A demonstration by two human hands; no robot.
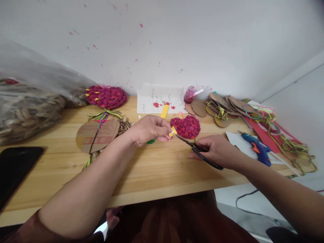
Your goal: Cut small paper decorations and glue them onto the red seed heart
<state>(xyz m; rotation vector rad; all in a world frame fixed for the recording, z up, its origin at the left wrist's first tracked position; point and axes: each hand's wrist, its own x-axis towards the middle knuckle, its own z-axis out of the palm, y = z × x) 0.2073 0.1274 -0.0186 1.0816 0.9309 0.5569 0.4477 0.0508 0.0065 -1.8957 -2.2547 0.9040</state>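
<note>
At the far left of the frame a dark flat slab (17,168), smooth and glossy, is being shown lying on the pale wooden table (152,175). Above it, a clear plastic bag (27,101) stuffed with brownish dry husk-like pieces is being seen slumped against the white wall.

Toward centre left, a round cardboard disc (97,135) with a looped cord is lying flat, and behind it a stack of magenta bead-covered discs (106,96) dotted with yellow stars is resting at the table's back edge.

In the middle of the frame, a small yellow paper scrap (173,131) is being pinched between thumb and fingertips of the left hand (149,130), the fingers closed tight on it. The scrap is being held just right of that hand, above the table, in front of a bumpy crimson heart ornament (187,126).

The black-handled scissors (197,150) are being gripped by the right hand (217,152), fingers clamped through the loops. Their long axis is running from lower right up to upper left, with the blade tips meeting the scrap's edge; whether the blades are parted cannot be told. The left hand is the nearer one to the scrap.

Further right, brown cardboard cutouts (222,106) with tangled yellow-green cords are being seen heaped, and a blue glue gun (257,148) is lying on white paper.
</note>
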